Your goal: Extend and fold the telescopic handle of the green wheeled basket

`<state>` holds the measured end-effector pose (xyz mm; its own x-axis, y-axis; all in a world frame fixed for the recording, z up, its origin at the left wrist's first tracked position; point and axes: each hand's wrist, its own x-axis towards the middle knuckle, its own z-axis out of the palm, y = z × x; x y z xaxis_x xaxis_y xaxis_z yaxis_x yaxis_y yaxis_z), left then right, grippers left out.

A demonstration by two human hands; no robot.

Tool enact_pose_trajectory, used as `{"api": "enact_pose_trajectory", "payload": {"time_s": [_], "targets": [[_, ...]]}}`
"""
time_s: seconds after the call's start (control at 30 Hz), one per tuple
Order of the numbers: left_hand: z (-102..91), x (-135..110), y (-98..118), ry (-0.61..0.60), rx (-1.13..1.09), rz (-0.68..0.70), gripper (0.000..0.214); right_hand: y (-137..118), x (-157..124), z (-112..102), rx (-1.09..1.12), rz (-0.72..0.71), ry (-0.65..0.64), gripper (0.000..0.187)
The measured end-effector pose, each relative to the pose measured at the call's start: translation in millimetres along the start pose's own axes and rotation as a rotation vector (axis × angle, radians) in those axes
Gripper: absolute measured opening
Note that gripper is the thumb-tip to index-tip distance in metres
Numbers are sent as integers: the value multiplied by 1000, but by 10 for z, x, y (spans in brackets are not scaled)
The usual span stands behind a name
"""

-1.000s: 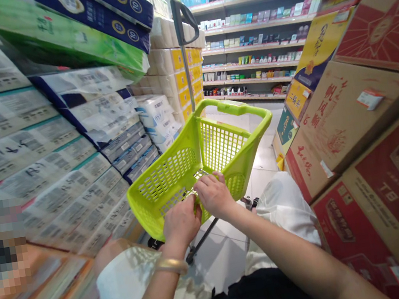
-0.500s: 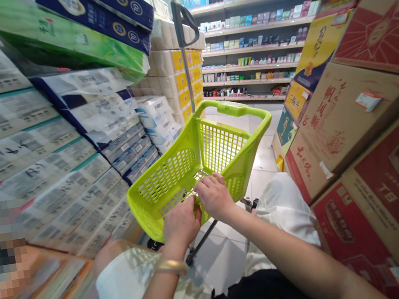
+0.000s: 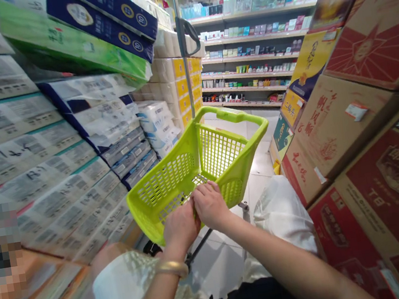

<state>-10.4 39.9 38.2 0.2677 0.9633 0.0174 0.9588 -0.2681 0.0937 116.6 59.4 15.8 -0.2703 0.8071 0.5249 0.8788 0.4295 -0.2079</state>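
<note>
A lime-green plastic shopping basket on a wheeled frame stands in the aisle in front of me, with nothing visible inside it. My left hand grips the basket's near rim, fingers curled over the edge; a gold bangle sits on that wrist. My right hand is closed on the same rim, right beside the left hand and touching it. The basket's grey pull handle rises on a metal pole behind the basket.
Stacked packs of toilet paper and tissue wall the left side. Red and brown cardboard cartons are piled on the right. Shelves of small goods cross the aisle's far end. White floor tiles show below.
The view has shifted slightly downward and left. Both hands stay on the basket rim, drawn a little closer together.
</note>
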Motion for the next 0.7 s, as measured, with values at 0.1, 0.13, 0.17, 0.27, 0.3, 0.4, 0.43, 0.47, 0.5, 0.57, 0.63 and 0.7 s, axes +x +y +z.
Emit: {"api": "enact_pose_trajectory", "payload": {"time_s": [0.1,0.13,0.17,0.27,0.3,0.4,0.43,0.47,0.5,0.57,0.63,0.7], "targets": [[11,-8,-14,12,2,14,27,56,-8,-30,23,-12,-2,14],[13,-10,-14,14,-1,13,25,134,5,-65,21,-7,1,15],[14,-10,-10,17,-4,9,24,229,24,-107,14,8,9,16],[16,-2,7,25,-15,3,24,500,96,-222,-16,114,49,18],[17,3,13,28,-18,4,25,547,115,-241,-25,148,63,18],[26,18,15,34,-20,2,26,481,118,-206,-31,190,86,17],[29,22,10,32,-18,1,26,402,102,-168,-22,173,81,17],[32,25,4,29,-14,3,26,312,81,-125,-8,142,68,15],[34,27,-3,26,-9,6,26,224,58,-83,5,89,43,15],[38,25,-18,18,0,13,25,108,24,-29,24,25,10,14],[42,19,-26,17,6,16,23,125,20,-38,28,13,3,15],[47,9,-26,26,8,16,21,268,50,-108,15,49,18,18]]}}
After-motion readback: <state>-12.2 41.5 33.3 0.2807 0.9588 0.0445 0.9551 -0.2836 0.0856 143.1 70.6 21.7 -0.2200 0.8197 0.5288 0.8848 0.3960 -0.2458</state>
